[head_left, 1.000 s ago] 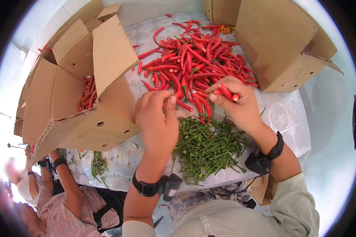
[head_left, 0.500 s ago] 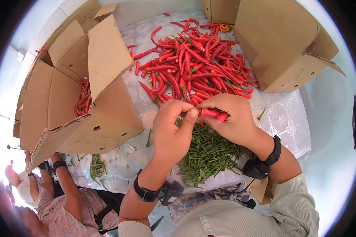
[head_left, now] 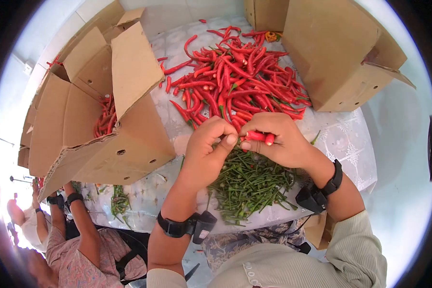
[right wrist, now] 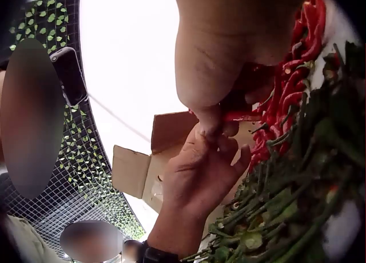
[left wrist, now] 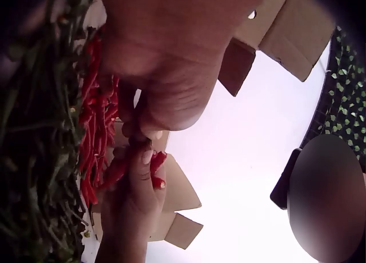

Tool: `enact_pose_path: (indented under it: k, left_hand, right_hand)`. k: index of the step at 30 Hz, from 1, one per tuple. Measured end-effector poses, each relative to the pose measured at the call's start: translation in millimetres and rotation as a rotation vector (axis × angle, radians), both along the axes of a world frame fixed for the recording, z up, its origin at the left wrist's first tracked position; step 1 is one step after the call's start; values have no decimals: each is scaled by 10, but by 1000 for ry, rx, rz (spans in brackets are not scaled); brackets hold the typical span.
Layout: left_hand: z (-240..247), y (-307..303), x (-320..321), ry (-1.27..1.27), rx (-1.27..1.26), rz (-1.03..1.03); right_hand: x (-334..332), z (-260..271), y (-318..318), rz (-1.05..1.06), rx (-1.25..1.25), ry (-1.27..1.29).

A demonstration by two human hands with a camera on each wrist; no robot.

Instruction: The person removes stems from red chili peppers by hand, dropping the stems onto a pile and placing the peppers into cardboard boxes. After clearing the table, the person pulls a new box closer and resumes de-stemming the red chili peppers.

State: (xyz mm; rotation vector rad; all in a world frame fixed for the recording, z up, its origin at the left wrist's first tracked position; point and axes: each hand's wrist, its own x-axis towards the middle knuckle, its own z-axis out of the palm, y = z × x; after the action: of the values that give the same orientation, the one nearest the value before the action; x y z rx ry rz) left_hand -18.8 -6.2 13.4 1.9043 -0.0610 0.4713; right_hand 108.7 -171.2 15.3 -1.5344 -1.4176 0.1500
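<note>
In the head view my right hand (head_left: pixel 279 139) curls round several red chili peppers (head_left: pixel 256 136), their stemless ends sticking out beside the thumb. My left hand (head_left: pixel 206 151) meets it from the left, thumb and forefinger pinching the stem end of a chili. The left wrist view shows both sets of fingertips close together, with red chili ends (left wrist: pixel 158 183) beside the right thumb; the pinched stem is mostly hidden. Below the hands lies a heap of green stems (head_left: pixel 254 189). Just beyond them spreads a large pile of red chilies (head_left: pixel 245 72).
An open cardboard box (head_left: pixel 134 153) with red chilies (head_left: pixel 106 117) inside stands on the left. Another carton (head_left: pixel 331 57) stands at the back right. A patterned cover (head_left: pixel 343 141) lies over the table. Other people's arms (head_left: pixel 84 218) work at the left, near a smaller stem heap (head_left: pixel 120 201).
My left hand has moved right and down from the pile's edge to meet the right hand. My right hand has come lower and turned, still holding the chilies.
</note>
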Motion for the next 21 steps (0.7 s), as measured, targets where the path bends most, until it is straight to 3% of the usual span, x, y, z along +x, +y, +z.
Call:
enact_pose_path:
  k: [1, 4, 5, 9, 11, 15, 17, 21]
  left_hand:
    - [-5, 17, -9, 6, -57, -20]
    - [40, 15, -52, -5, -350, -29]
    - [58, 12, -64, -13, -469, -23]
    - [28, 86, -60, -81, -335, 76]
    - [2, 48, -53, -4, -250, 178]
    - [-44, 10, -1, -28, 386, 380]
    - [-7, -57, -12, 18, 615, 486]
    - [-64, -41, -31, 147, 761, 491]
  right_hand:
    - [9, -6, -11, 11, -30, 47]
    - [39, 90, -39, -39, -124, 709]
    - [110, -47, 26, -31, 92, 696]
    - [122, 34, 1, -220, 60, 926]
    - [143, -6, -4, -326, -77, 714]
    - [123, -156, 133, -460, -62, 47]
    - [65, -120, 191, -450, -244, -134]
    - [-60, -45, 241, -510, -426, -304]
